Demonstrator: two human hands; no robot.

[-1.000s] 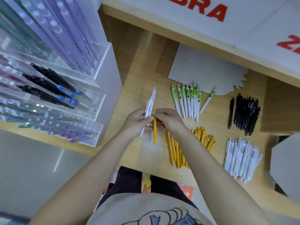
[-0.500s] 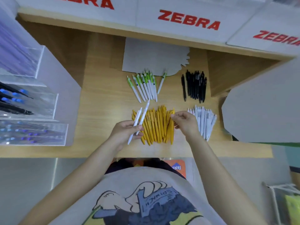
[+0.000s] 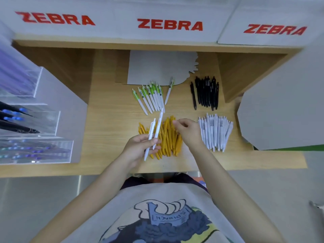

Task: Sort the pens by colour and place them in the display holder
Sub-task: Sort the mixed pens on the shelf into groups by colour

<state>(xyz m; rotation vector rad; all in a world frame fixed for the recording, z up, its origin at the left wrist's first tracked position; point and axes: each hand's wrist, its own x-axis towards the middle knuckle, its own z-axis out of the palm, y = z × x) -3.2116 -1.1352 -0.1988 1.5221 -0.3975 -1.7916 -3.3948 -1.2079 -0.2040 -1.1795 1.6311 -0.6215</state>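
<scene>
Obliquely, white pens tips toward person.

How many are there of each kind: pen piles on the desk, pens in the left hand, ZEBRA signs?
Pen piles: 4 (green pile, black pile, yellow pile, white pile)
Held pens in left hand: 2
ZEBRA signs: 3
Total: 9

Bright even light; blurred, warped wide-angle edges.
</scene>
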